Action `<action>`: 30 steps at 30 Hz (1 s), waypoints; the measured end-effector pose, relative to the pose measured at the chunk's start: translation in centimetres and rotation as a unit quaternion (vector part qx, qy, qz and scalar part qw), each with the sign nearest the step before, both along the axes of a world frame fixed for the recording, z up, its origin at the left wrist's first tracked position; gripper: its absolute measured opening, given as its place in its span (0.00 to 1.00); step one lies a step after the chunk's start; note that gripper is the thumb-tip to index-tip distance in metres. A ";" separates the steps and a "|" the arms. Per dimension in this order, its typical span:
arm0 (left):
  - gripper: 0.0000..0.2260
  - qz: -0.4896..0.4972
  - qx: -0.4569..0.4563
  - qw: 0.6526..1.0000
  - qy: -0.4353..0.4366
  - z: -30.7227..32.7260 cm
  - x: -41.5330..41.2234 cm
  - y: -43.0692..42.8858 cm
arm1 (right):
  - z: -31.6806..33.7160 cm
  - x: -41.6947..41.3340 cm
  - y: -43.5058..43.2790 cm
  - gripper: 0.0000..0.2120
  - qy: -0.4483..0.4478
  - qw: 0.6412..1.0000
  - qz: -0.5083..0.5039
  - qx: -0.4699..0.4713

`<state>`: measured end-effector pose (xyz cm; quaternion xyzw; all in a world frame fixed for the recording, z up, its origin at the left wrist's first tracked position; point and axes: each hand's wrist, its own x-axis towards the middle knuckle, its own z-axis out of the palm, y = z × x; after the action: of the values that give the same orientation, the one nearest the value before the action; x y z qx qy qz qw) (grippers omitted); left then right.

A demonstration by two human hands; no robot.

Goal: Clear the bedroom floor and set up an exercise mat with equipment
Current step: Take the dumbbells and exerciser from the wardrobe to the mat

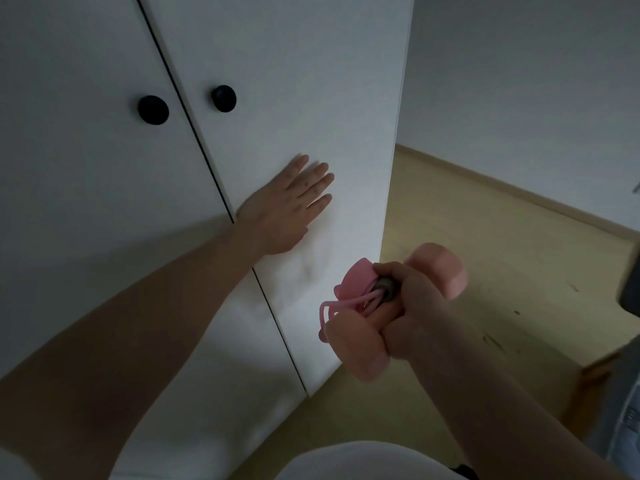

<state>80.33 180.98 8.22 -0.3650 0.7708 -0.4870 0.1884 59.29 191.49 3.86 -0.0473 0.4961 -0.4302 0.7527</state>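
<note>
Closest is a white shirt along the bottom edge, with both bare forearms reaching out from it. The right hand has its fingers curled tight round the bar of a pink dumbbell, held in the air over the floor beside the wardrobe's corner. The dumbbell's long axis runs diagonally: one rounded head points up and right toward the wall, the other down and left toward the camera. Its surface looks smooth and matte. The same grip holds a grey cylindrical handle and thin loops of pink cord that spill out to the left. The left hand lies flat on the right wardrobe door, fingers straight and slightly spread, holding nothing, below two round black knobs. The floor is pale, wood-look and scuffed
</note>
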 end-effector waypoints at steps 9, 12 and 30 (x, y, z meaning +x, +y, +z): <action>0.25 -0.037 0.047 0.994 0.087 0.3 0.4 -1.1 | 0.2 -2.7 -2.4 0.18 -0.001 1.000 -0.004 0.025; 0.14 -0.130 0.055 0.948 0.285 -0.2 -0.7 -1.3 | 0.1 -5.0 -2.9 0.10 -0.001 0.999 -0.029 0.037; 0.30 0.335 0.594 0.410 0.606 -4.5 -41.5 -8.7 | 0.8 -35.5 -10.1 0.13 0.032 0.981 -0.166 0.098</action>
<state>38.79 172.33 3.71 -0.5912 0.5971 0.5421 -0.0096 23.80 181.35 4.68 0.0961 0.5609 -0.4966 0.6554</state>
